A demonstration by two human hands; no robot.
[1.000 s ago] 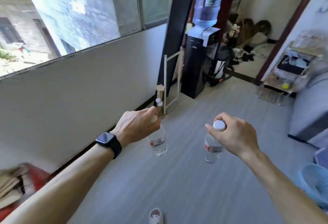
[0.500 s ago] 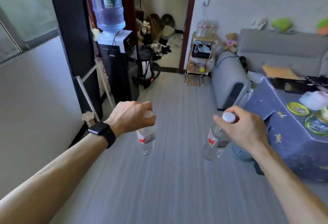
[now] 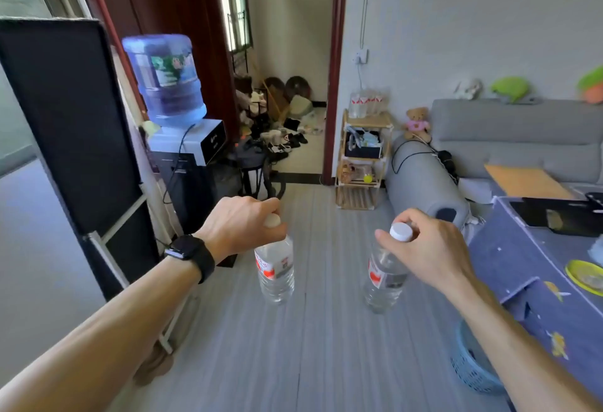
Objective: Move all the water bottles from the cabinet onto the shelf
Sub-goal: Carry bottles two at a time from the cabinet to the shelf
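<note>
So I've got one bottle in each hand, both hanging upright in the air above the floor [image 3: 310, 346] with a clear gap between them. The left bottle [image 3: 275, 273] is clear plastic with a red-and-white label, and the print's too soft to read. Its top is mostly buried under my fingers, so only a sliver of pale cap pokes out. The right bottle [image 3: 385, 277] has the same kind of label. Its white cap [image 3: 401, 231] shows properly, but the neck is hidden behind my thumb and fingers.

The left hand [image 3: 241, 224] comes in palm down, fingers curled over the top of its bottle and gripping it by the neck. There's a black watch [image 3: 191, 253] on that wrist. The right hand [image 3: 424, 248] does the same, fingertips pinched round the cap end, wrist bent down a bit. Both forearms run off the bottom edge.

The wooden shelf [image 3: 362, 157] is well ahead, by the doorway and just beside the grey sofa [image 3: 489, 137]. There's a cluster of clear bottles [image 3: 365, 103] on its top tier, too small to count. The water dispenser [image 3: 182, 150] stands off to the left. The table [image 3: 522, 264] with the blue cloth is cut off at the right edge.
</note>
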